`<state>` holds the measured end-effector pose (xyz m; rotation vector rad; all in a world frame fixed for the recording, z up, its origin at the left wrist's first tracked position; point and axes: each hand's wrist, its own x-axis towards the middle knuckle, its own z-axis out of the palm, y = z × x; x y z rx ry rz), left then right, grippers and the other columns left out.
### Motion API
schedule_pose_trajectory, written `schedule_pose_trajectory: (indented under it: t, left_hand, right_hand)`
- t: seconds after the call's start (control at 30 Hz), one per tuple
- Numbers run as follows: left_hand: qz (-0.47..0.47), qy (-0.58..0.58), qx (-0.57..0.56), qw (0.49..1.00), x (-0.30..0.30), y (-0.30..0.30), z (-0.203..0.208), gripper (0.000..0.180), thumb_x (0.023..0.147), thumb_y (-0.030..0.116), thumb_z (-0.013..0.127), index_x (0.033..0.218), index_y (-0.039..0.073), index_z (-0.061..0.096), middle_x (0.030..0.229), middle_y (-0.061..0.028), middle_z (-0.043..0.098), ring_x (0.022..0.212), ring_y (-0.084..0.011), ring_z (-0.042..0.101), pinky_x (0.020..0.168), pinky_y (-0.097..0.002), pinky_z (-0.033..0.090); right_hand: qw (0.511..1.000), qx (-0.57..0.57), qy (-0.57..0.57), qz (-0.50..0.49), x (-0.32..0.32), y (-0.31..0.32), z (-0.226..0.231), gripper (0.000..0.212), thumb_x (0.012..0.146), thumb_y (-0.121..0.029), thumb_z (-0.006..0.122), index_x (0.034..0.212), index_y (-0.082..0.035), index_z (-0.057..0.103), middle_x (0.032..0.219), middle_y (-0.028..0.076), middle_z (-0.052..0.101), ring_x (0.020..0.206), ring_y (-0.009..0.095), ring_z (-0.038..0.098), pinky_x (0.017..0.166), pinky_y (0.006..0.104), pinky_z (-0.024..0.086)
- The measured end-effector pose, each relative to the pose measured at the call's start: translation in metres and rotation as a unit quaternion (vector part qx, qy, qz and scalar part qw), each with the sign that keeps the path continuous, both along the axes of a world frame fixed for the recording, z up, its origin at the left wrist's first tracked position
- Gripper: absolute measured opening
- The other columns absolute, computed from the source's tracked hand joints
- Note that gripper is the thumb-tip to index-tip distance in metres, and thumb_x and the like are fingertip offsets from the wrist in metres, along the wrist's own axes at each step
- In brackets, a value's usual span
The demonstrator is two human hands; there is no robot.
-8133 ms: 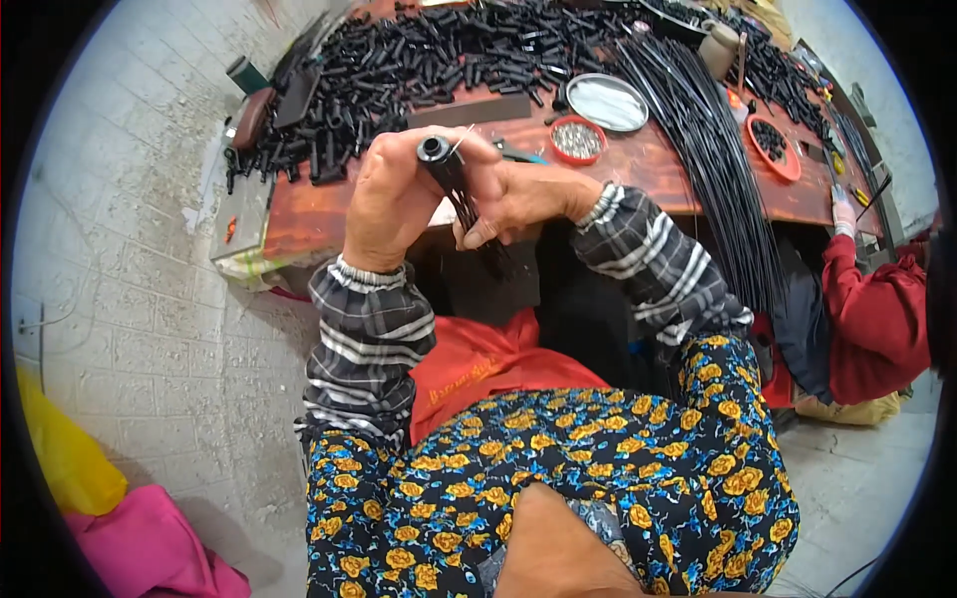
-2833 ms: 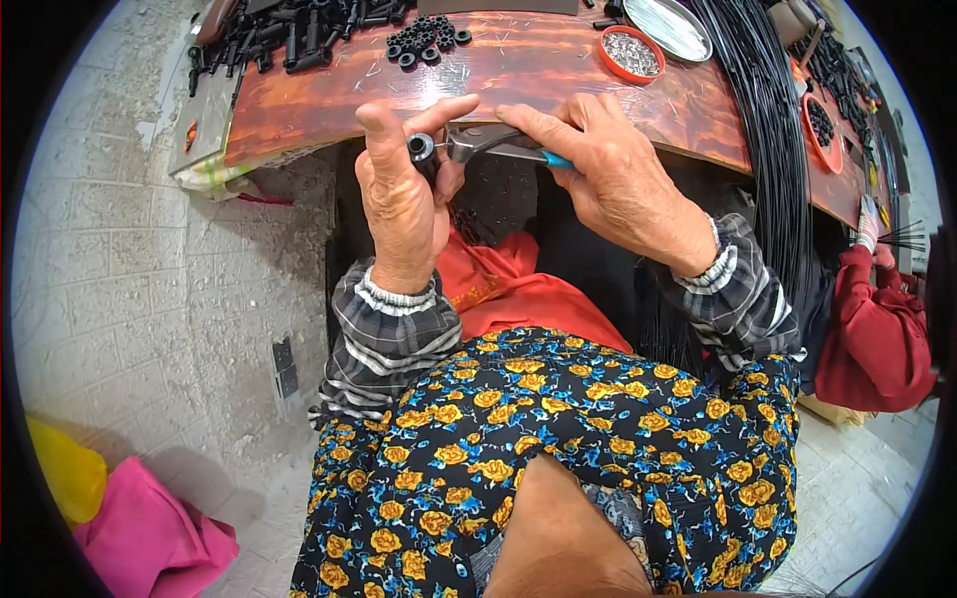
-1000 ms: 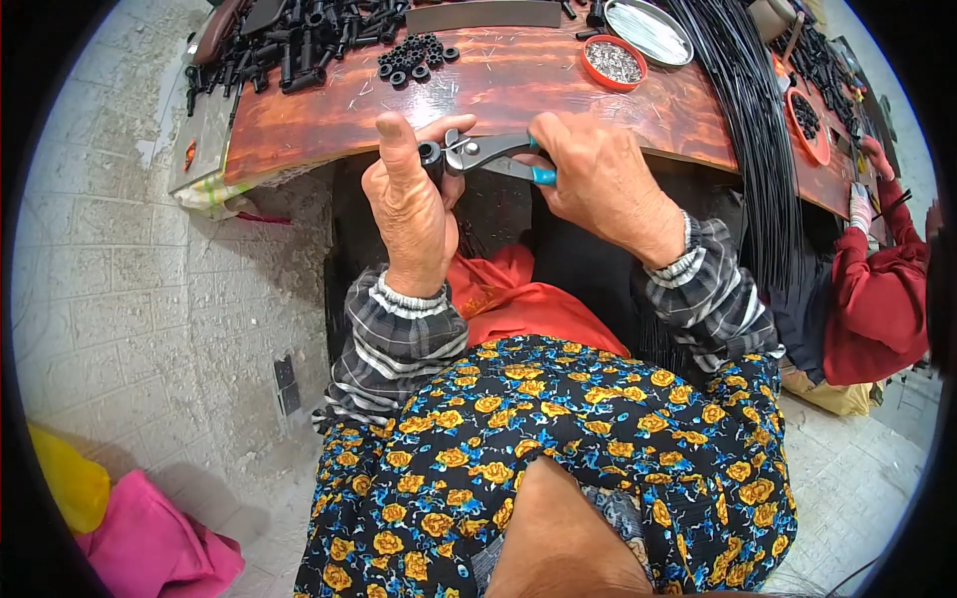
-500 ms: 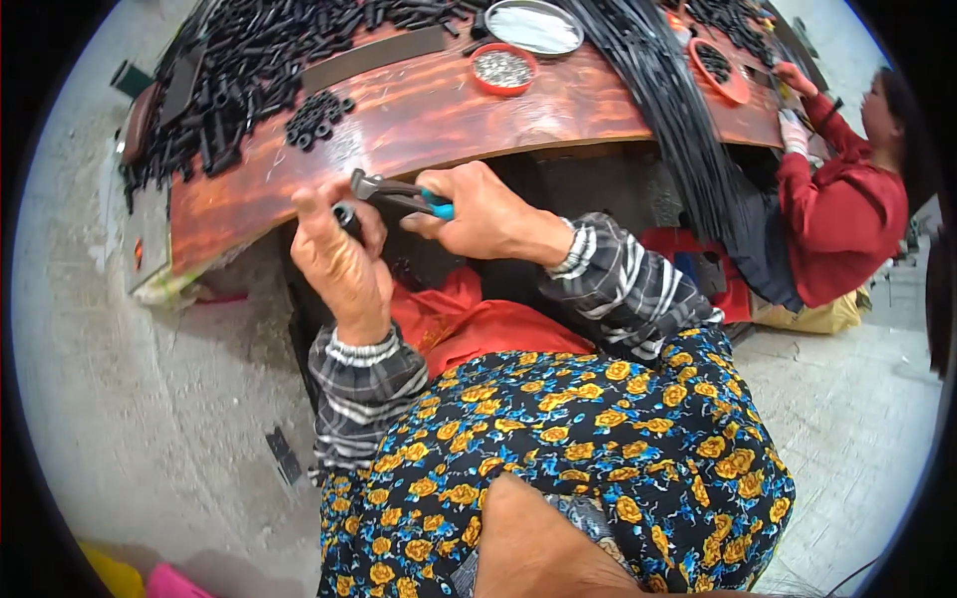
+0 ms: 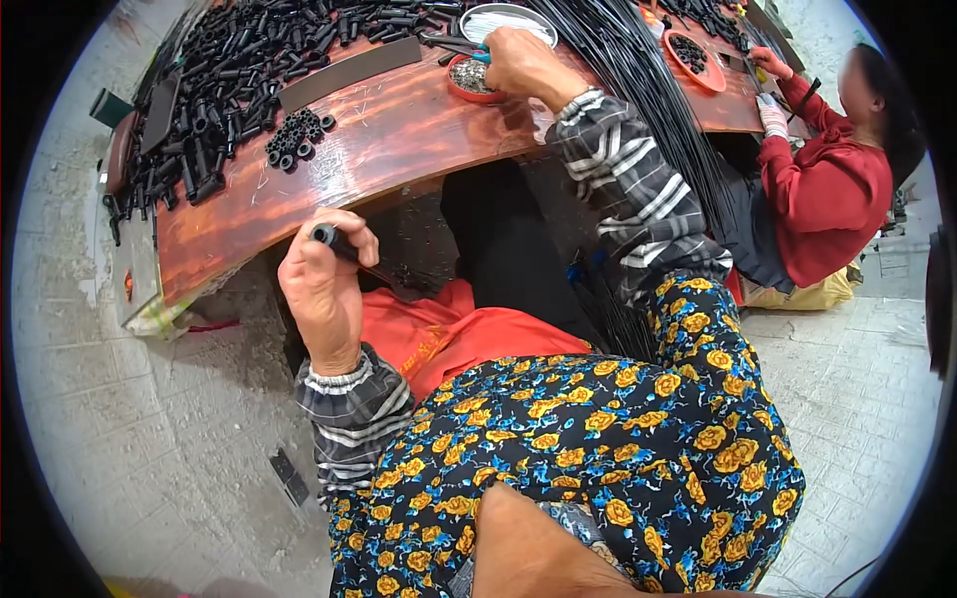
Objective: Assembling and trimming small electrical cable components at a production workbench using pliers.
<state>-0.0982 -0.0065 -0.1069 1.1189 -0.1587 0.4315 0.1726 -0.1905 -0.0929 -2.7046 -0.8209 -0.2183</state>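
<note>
My left hand (image 5: 321, 289) is closed around a short black tube (image 5: 331, 237), whose round open end faces up, just in front of the table's near edge. Out over the table, my right hand (image 5: 526, 66) keeps hold of a pair of pincers (image 5: 451, 43) with blue-green grips, their metal jaws pointing left. The fingers of that hand reach down at a red bowl (image 5: 487, 98) of small silvery metal pieces (image 5: 470, 75). Whether they also pinch one of these pieces is hidden.
Black tubes (image 5: 214, 135) cover the table's left and back, near a cluster of black rings (image 5: 297, 138) and a dark curved strip (image 5: 351, 75). Behind the bowl is a dish of white sticks (image 5: 503, 22). Long black strands (image 5: 638, 95) hang over the edge. A co-worker in red (image 5: 827, 179) works at right.
My right hand has moved with the pincers from beside the tube, away and right, to the red bowl. My left hand has dropped slightly, still holding the tube.
</note>
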Motion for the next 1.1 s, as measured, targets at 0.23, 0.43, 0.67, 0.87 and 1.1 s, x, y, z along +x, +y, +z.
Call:
schedule_pose_trajectory:
  t: [0.23, 0.43, 0.67, 0.87, 1.1]
  left_hand:
    - [0.026, 0.066, 0.076, 0.995, 0.011, -0.012, -0.008, 0.056, 0.090, 0.054, 0.054, 0.101, -0.001, 0.061, 0.078, -0.0048, 0.058, 0.070, -0.0133, 0.055, 0.070, -0.0270, 0.045]
    - [0.041, 0.076, 0.029, 0.996, 0.021, -0.015, -0.014, 0.054, 0.089, 0.052, 0.057, 0.100, 0.000, 0.062, 0.074, -0.0026, 0.055, 0.066, -0.0100, 0.050, 0.060, -0.0224, 0.040]
    - [0.033, 0.070, 0.005, 0.997, 0.028, -0.017, -0.011, 0.052, 0.090, 0.049, 0.058, 0.099, -0.002, 0.061, 0.076, -0.0032, 0.056, 0.066, -0.0105, 0.050, 0.059, -0.0222, 0.040]
    - [0.039, 0.078, 0.017, 0.996, 0.030, -0.021, -0.011, 0.051, 0.091, 0.048, 0.057, 0.098, -0.003, 0.062, 0.076, -0.0033, 0.056, 0.067, -0.0105, 0.051, 0.060, -0.0221, 0.041]
    - [0.044, 0.077, 0.013, 0.996, 0.026, -0.020, -0.009, 0.051, 0.091, 0.047, 0.057, 0.097, -0.003, 0.062, 0.076, -0.0033, 0.056, 0.067, -0.0104, 0.051, 0.060, -0.0222, 0.041]
  right_hand:
    - [0.999, -0.030, -0.018, 0.032, 0.002, 0.004, -0.003, 0.017, 0.068, -0.005, 0.060, 0.080, 0.007, 0.066, 0.082, 0.031, 0.063, 0.082, 0.045, 0.063, 0.073, 0.0486, 0.051]
    - [0.999, 0.006, 0.016, 0.036, 0.005, 0.000, 0.000, 0.016, 0.069, -0.004, 0.060, 0.081, 0.004, 0.066, 0.077, 0.029, 0.063, 0.078, 0.043, 0.064, 0.071, 0.0464, 0.051]
    - [0.995, 0.055, 0.070, 0.036, 0.001, -0.015, 0.009, 0.023, 0.066, -0.006, 0.063, 0.085, 0.007, 0.067, 0.083, 0.032, 0.063, 0.084, 0.044, 0.064, 0.075, 0.0455, 0.051]
    - [0.997, -0.011, 0.030, 0.066, -0.001, -0.001, 0.008, 0.022, 0.067, -0.004, 0.063, 0.086, 0.007, 0.067, 0.085, 0.031, 0.063, 0.086, 0.043, 0.065, 0.074, 0.0452, 0.052]
    - [0.996, -0.012, 0.084, 0.001, 0.005, -0.006, 0.011, 0.023, 0.068, -0.009, 0.067, 0.086, 0.004, 0.069, 0.087, 0.028, 0.065, 0.084, 0.040, 0.066, 0.072, 0.0434, 0.052]
